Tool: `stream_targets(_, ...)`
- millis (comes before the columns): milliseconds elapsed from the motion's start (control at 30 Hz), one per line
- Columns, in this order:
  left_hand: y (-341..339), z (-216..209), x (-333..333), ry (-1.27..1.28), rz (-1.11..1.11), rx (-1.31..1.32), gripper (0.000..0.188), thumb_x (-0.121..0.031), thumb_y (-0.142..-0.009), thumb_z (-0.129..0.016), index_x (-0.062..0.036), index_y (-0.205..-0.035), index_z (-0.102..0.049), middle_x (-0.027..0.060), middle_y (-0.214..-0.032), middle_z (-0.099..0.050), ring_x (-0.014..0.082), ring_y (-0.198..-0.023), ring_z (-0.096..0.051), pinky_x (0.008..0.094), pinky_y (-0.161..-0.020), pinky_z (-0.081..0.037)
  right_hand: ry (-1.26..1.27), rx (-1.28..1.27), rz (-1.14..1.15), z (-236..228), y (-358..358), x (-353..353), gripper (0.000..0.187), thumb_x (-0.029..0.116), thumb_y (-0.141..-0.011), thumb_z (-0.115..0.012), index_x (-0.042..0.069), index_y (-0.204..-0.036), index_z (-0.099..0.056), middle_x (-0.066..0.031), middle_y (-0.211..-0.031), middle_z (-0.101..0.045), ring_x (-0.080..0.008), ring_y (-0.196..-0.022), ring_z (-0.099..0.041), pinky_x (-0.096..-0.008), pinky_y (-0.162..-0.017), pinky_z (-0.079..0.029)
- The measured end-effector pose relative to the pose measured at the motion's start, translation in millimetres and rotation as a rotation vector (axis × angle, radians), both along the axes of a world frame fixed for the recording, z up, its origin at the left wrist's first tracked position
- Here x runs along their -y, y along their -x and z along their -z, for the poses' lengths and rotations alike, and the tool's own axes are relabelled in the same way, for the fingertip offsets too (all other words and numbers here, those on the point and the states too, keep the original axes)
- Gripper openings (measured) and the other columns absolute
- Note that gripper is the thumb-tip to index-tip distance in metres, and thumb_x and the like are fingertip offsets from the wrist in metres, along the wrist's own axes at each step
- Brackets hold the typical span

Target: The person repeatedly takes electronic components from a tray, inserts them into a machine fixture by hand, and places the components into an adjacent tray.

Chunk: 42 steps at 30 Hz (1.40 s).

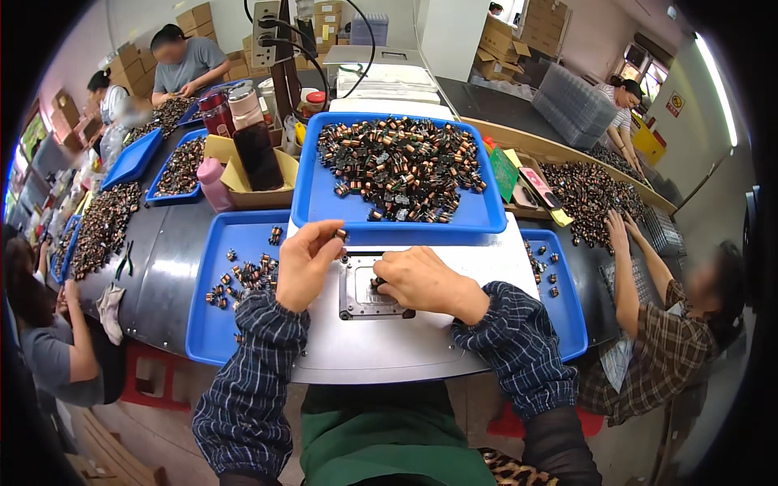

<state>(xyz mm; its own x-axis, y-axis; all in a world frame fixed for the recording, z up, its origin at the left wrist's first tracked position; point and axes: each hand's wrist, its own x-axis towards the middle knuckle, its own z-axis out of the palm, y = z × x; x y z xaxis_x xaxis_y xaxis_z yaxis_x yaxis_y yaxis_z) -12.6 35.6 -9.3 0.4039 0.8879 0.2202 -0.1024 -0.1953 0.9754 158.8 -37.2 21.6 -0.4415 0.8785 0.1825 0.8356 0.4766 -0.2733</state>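
Note:
My left hand (301,266) is closed in a pinch on a small black-and-copper wound coil (341,235), just above the left edge of a square metal fixture (356,306). Over the fixture's middle, my right hand (425,279) is closed with its fingertips on a dark coil part (378,282), mostly hidden by the fingers. The fixture lies on a shiny metal plate (389,350). Beyond both hands, a blue tray (305,198) bears a large heap of the same coils (397,162).
Lower blue trays with loose coils flank the plate, one at left (215,324) and one at right (571,324). A cardboard box (275,190) holds a phone (258,158) and bottles. Co-workers sit on both sides; one at right has hands (620,243) by a coil pile.

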Motion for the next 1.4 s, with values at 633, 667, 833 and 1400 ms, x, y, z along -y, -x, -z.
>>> stream_targets(633, -17, -8, 38, -0.787, 0.164, -0.538, 0.014, -0.001, -0.07, -0.058, -0.0003, -0.083, -0.06, 0.0114, -0.076, -0.057, 0.0273, -0.072, -0.055, 0.0349, -0.064, -0.045, -0.263, -0.024, 1.206, 30, -217, 21, 0.024, 0.026, -0.066, -0.066, 0.004, -0.071, -0.06, -0.0147, -0.073, -0.061, -0.0282, -0.066, -0.06, -0.0363, -0.059, -0.047)
stream_targets(667, -17, -9, 38, -0.787, 0.166, -0.543, 0.014, -0.001, -0.07, -0.058, -0.0003, -0.083, -0.06, 0.0114, -0.076, -0.057, 0.0273, -0.072, -0.055, 0.0349, -0.064, -0.045, -0.18, 0.009, 1.294, 37, -225, 27, 0.024, 0.027, -0.065, -0.066, 0.005, -0.072, -0.061, -0.0149, -0.075, -0.061, -0.0295, -0.071, -0.06, -0.0379, -0.063, -0.047)
stream_targets(833, -15, -9, 35, -0.855, 0.162, -0.6, 0.016, 0.001, -0.068, -0.061, 0.0003, -0.083, -0.061, 0.0127, -0.076, -0.059, 0.0271, -0.069, -0.057, 0.0335, -0.062, -0.046, -0.105, 0.175, 1.379, 47, -222, 33, 0.021, 0.023, -0.065, -0.063, 0.005, -0.076, -0.062, -0.0149, -0.079, -0.061, -0.0335, -0.078, -0.058, -0.0432, -0.067, -0.045)
stream_targets(1400, -12, -11, 37, -0.775, 0.188, -0.623, 0.017, 0.002, -0.068, -0.061, -0.0001, -0.084, -0.062, 0.0111, -0.074, -0.06, 0.0238, -0.064, -0.058, 0.0295, -0.058, -0.047, -0.328, -0.189, 0.533, 14, -114, -22, 0.013, 0.012, -0.073, -0.061, 0.006, -0.085, -0.061, -0.0096, -0.085, -0.052, -0.0267, -0.082, -0.052, -0.0339, -0.073, -0.043)
